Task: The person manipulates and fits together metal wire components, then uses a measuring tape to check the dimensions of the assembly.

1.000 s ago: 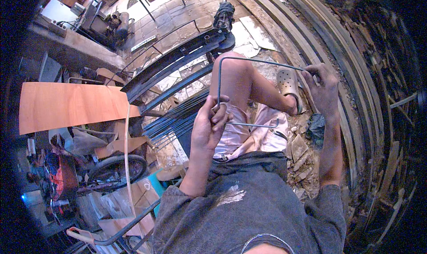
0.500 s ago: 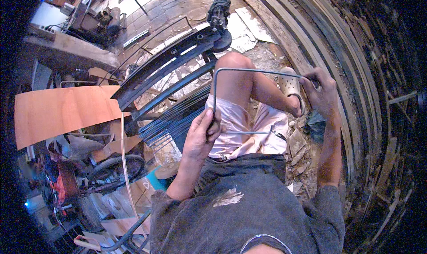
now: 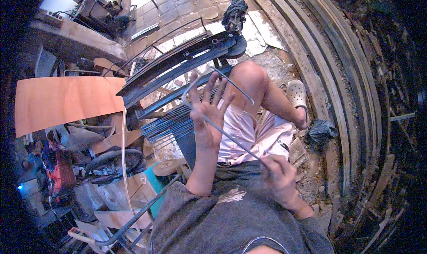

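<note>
A thin metal rod [image 3: 235, 139], bent into an open-sided frame, hangs tilted over my lap. My right hand [image 3: 281, 179] grips one end of it near my waist, with the fingers pinched round it. Fingers spread, my left hand [image 3: 208, 120] is raised at the rod's bent side; the rod runs across the palm, and its bend there is blurred. Beyond the left fingers, the rod's other leg slants toward my knee. Just left of that hand lies a bundle of straight metal rods [image 3: 165, 126].
A dark steel bench frame [image 3: 175, 60] stands ahead, with a post wrapped in black material [image 3: 235, 18] at its far end. Long timber beams [image 3: 311, 54] run along the right. At left are an orange-brown sheet [image 3: 69, 102] and a wheel [image 3: 114, 162]. A black plastic bag [image 3: 322, 132] lies near my foot.
My right hand has moved down and toward my waist, turning the bent rod. My left hand has opened from its grip and spread its fingers. The view has shifted slightly.
</note>
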Available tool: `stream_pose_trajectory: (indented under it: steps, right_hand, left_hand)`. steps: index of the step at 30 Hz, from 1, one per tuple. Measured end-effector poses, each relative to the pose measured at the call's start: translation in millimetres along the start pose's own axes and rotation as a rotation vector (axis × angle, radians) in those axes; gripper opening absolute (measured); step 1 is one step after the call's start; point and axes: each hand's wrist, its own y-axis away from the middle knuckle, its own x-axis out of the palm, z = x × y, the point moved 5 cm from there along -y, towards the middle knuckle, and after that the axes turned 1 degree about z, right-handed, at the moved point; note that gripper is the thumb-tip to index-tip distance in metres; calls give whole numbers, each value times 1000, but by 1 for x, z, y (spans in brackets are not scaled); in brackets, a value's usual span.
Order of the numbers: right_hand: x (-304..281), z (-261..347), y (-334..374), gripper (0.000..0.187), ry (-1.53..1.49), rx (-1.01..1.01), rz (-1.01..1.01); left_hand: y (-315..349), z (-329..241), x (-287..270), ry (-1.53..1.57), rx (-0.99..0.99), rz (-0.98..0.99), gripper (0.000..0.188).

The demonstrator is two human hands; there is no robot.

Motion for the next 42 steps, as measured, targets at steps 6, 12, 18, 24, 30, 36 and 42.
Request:
stream_pose_trajectory:
  steps: [6,12,18,24,30,36,42]
  right_hand:
    - [70,1,-3,33,-318,119,240]
    - [65,-65,-76,36,60,204,-166]
    - [81,-99,-106,25,-130,385,-104]
    - [56,-90,-150,25,-315,191,-290]
    - [67,-97,-189,31,-510,345,-173]
    - [62,-98,-213,35,-444,334,-65]
    - [56,-87,-216,33,-272,314,-36]
  left_hand:
    - [6,-24,-39,-565,76,-535,26]
    - [5,-15,-92,-746,55,-450,21]
    - [-14,-13,-75,-520,59,-416,26]
    - [12,-2,-49,-344,-52,-339,43]
    - [6,-24,-25,-691,2,-316,48]
    - [-13,-30,-40,-643,-75,-418,43]
    - [-16,-33,-39,-755,-134,-442,37]
